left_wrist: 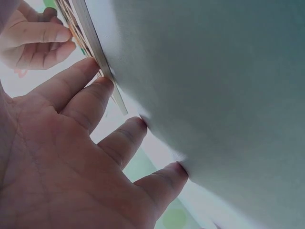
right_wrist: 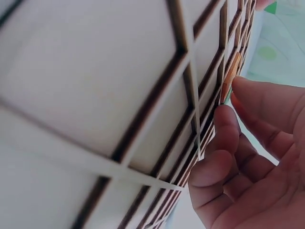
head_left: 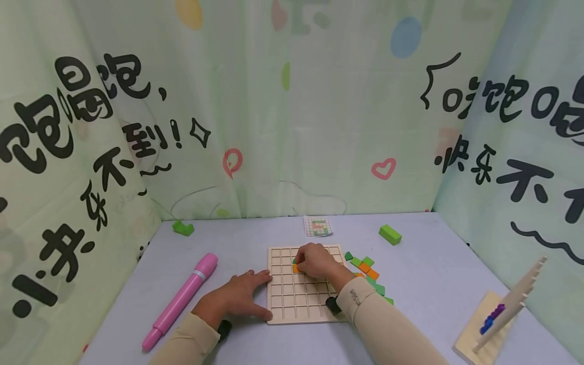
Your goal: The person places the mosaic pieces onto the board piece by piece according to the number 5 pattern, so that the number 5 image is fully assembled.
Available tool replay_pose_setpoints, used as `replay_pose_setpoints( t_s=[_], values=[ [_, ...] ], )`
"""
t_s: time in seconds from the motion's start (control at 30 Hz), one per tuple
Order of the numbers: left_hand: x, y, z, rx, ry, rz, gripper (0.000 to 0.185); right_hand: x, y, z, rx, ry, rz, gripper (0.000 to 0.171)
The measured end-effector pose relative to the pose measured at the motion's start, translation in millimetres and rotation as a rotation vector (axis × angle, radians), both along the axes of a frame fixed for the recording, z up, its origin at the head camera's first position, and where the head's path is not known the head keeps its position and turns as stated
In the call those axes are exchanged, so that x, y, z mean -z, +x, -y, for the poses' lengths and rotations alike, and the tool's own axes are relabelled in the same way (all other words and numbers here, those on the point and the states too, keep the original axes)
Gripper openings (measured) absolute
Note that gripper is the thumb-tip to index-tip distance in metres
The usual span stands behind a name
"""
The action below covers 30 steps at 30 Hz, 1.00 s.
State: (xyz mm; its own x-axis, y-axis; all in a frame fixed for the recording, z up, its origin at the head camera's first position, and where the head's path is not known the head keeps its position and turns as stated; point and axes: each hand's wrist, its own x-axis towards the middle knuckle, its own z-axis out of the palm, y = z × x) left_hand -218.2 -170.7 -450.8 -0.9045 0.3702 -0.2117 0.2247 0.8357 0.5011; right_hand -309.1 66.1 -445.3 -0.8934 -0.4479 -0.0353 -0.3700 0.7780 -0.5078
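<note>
A pale wooden grid board (head_left: 284,300) lies flat on the table. My left hand (head_left: 241,295) is spread at its left side, with straight fingertips against the edge and the thumb by the near corner. Over the upper middle of the grid, my right hand (head_left: 316,260) pinches a small green tile (right_wrist: 228,96) between thumb and forefinger; the fingers hide most of it. An orange tile (head_left: 295,268) sits in a grid cell right by those fingertips. Several loose green and orange tiles (head_left: 367,261) lie right of the board, partly behind my right forearm.
A printed pattern card (head_left: 318,226) lies behind the board. Green blocks stand at the back left (head_left: 183,228) and back right (head_left: 390,234). A pink tube (head_left: 182,299) lies at left. At right is a wooden peg stand (head_left: 490,324) with beads. Curtains enclose the table.
</note>
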Motion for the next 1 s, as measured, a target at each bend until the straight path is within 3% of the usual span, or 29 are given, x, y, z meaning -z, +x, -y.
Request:
replay_pose_setpoints(
  t_s=[0.3,1.0],
  values=[
    [-1.4,0.8,-3,-0.018,-0.004,0.015,0.093,-8.9,3.8,-19,0.016,-0.070,0.055,0.004],
    [0.7,1.0,-5,-0.046,-0.013,0.014,0.093,-6.8,16.0,-95,0.157,-0.098,0.093,0.012]
  ],
)
